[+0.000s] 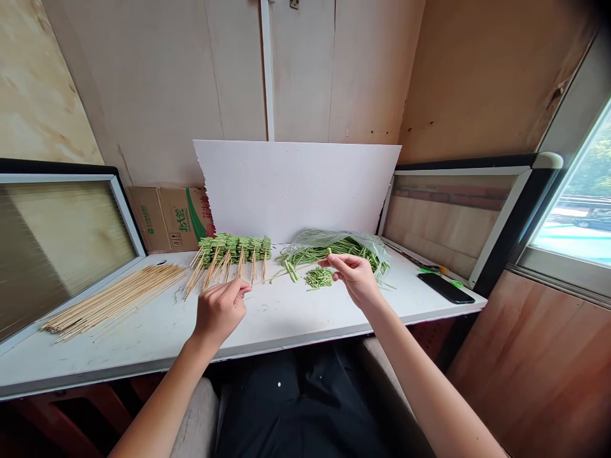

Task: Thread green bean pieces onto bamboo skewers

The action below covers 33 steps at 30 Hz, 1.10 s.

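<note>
My left hand is closed around the blunt end of a thin bamboo skewer, which slants up to the right above the table. A few short green bean pieces sit crosswise on the skewer. My right hand pinches another short green bean piece between thumb and fingertips, at the skewer's far tip. Just left of this hand lies a small pile of cut bean pieces. Behind my left hand, several loaded bean skewers are stacked with their bare sticks toward me.
Bare bamboo skewers lie in a heap on the left. A clear plastic bag of long green beans rests at the back. A black phone lies at right. A white foam board and a cardboard box stand behind.
</note>
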Tool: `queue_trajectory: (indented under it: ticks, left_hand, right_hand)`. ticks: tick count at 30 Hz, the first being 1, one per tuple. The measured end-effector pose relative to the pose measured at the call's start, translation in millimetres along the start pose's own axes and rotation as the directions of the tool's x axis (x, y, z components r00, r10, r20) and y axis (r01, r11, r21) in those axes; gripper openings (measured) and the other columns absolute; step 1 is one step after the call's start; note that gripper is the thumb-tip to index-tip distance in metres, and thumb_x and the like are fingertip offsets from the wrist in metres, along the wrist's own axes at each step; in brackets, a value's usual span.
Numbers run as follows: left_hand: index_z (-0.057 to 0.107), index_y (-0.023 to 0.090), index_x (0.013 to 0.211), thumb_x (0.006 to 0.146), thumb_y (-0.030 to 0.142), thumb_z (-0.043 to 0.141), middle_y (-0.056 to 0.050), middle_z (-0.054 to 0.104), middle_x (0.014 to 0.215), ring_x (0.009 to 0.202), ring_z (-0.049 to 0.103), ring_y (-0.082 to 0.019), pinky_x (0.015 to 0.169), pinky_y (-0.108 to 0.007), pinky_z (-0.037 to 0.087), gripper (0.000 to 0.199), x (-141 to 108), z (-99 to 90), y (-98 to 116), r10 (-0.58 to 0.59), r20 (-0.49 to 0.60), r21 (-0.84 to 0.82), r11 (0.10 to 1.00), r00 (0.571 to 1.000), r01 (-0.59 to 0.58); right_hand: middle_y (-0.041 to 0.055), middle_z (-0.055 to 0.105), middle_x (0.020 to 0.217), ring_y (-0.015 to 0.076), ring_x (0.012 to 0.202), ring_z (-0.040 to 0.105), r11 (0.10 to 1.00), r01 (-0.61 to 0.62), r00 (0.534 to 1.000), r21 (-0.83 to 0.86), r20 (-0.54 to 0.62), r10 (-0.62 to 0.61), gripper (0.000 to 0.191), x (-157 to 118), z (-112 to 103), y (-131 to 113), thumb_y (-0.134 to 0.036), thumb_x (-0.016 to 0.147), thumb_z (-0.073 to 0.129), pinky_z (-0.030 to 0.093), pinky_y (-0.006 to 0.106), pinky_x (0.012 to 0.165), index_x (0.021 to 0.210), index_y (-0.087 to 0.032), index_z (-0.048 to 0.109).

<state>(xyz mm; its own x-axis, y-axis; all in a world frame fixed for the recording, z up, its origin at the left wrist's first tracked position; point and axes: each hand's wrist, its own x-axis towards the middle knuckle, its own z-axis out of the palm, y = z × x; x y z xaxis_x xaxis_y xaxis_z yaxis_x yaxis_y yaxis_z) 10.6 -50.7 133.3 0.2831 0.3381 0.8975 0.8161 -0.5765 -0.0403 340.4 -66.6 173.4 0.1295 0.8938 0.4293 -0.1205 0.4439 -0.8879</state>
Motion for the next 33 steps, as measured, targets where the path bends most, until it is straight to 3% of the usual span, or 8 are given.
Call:
queue_trajectory:
  ticks: [6,12,17,20,25,33]
  left_hand:
    - [0.073,0.021,0.077,0.078,-0.004,0.052,0.001,0.077,0.069,0.061,0.070,-0.018,0.060,-0.026,0.045,0.032,2.6,-5.2,-0.5,0.039,0.006,0.045,0.998,0.999,-0.039]
    - [0.073,0.021,0.077,0.079,-0.002,0.052,0.000,0.079,0.071,0.063,0.071,-0.018,0.062,-0.027,0.047,0.031,0.0,-1.9,-3.2,0.003,-0.011,0.023,1.000,1.000,-0.003]
    - [0.073,0.021,0.086,0.083,0.001,0.050,0.001,0.077,0.070,0.065,0.073,-0.016,0.064,-0.025,0.049,0.031,0.8,-2.9,-0.5,-0.061,0.091,-0.084,0.994,0.994,0.069]
    - [0.073,0.023,0.089,0.083,0.002,0.050,0.003,0.076,0.071,0.066,0.072,-0.016,0.063,-0.024,0.048,0.031,3.1,-6.2,-3.8,-0.083,0.132,-0.083,0.992,0.988,0.094]
    - [0.073,0.023,0.088,0.088,0.006,0.052,0.003,0.075,0.069,0.062,0.069,-0.015,0.064,-0.024,0.046,0.026,5.1,-7.5,-7.9,-0.106,0.118,-0.087,0.989,0.987,0.117]
    - [0.070,0.022,0.086,0.083,0.003,0.049,0.002,0.074,0.069,0.064,0.070,-0.015,0.062,-0.023,0.045,0.029,3.6,-2.6,2.9,-0.084,0.163,-0.137,0.985,0.983,0.107]
  right_hand:
    - [0.0095,0.081,0.086,0.0278,0.095,0.075,0.999,-0.029,0.999,0.031,0.026,0.028,0.027,-3.3,3.2,-5.6,-0.049,0.077,0.090,0.047,0.030,0.056,0.081,-0.023,0.084]
    - [0.0096,0.082,0.088,0.0293,0.096,0.076,0.999,-0.029,0.998,0.022,0.048,0.028,0.029,-4.5,6.3,-6.9,-0.050,0.076,0.091,0.048,0.030,0.055,0.085,-0.023,0.085]
    - [0.0087,0.082,0.092,0.0278,0.090,0.075,0.999,0.032,0.991,0.030,0.130,-0.035,0.022,-13.2,27.2,3.2,-0.048,0.081,0.088,0.051,0.033,0.060,0.082,-0.026,0.085]
    - [0.0086,0.082,0.096,0.0277,0.091,0.074,0.998,0.056,0.992,0.040,0.114,-0.061,0.023,-15.8,35.9,9.1,-0.049,0.082,0.087,0.050,0.033,0.059,0.088,-0.027,0.086]
    - [0.0072,0.080,0.110,0.0216,0.085,0.067,0.998,0.057,0.992,0.031,0.111,-0.060,0.026,-11.4,32.1,12.3,-0.049,0.078,0.089,0.050,0.031,0.059,0.090,-0.027,0.086]
    - [0.0068,0.078,0.106,0.0181,0.075,0.061,0.995,0.095,0.994,0.005,0.049,-0.095,0.025,-8.9,28.0,18.3,-0.049,0.077,0.090,0.047,0.031,0.058,0.084,-0.026,0.083]
